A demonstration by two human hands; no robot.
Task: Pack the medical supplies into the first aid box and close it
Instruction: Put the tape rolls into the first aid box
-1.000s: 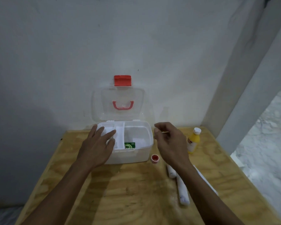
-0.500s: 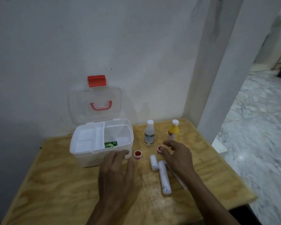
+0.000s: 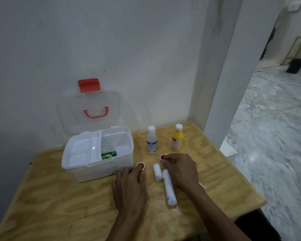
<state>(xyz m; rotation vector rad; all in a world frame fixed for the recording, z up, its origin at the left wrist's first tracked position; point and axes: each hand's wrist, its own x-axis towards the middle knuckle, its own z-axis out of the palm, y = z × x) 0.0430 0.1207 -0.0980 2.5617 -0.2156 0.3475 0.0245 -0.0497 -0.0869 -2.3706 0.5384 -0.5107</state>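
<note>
The white first aid box (image 3: 87, 168) stands open on the wooden table (image 3: 59, 206), its clear lid (image 3: 89, 110) upright against the wall. A white tray fills its left half and a green packet (image 3: 108, 155) lies inside. My left hand (image 3: 129, 190) rests palm down, fingertips touching a small red-capped tape roll (image 3: 140, 165). My right hand (image 3: 180, 168) pinches a second red-capped roll (image 3: 162, 156). Between the hands lie a short white bandage roll (image 3: 157, 172) and a long one (image 3: 169, 187). A clear bottle (image 3: 151, 140) and a yellow bottle (image 3: 177, 138) stand behind.
A white wall runs behind the table and a white pillar (image 3: 233, 75) rises at its right rear corner. The table's right edge drops to a marble floor (image 3: 271, 136). A dark bin (image 3: 295, 65) stands far off.
The view has swung right. My left hand left the box and came down to the red-capped roll in front of it. My right hand dropped from mid-air onto the other red-capped roll.
</note>
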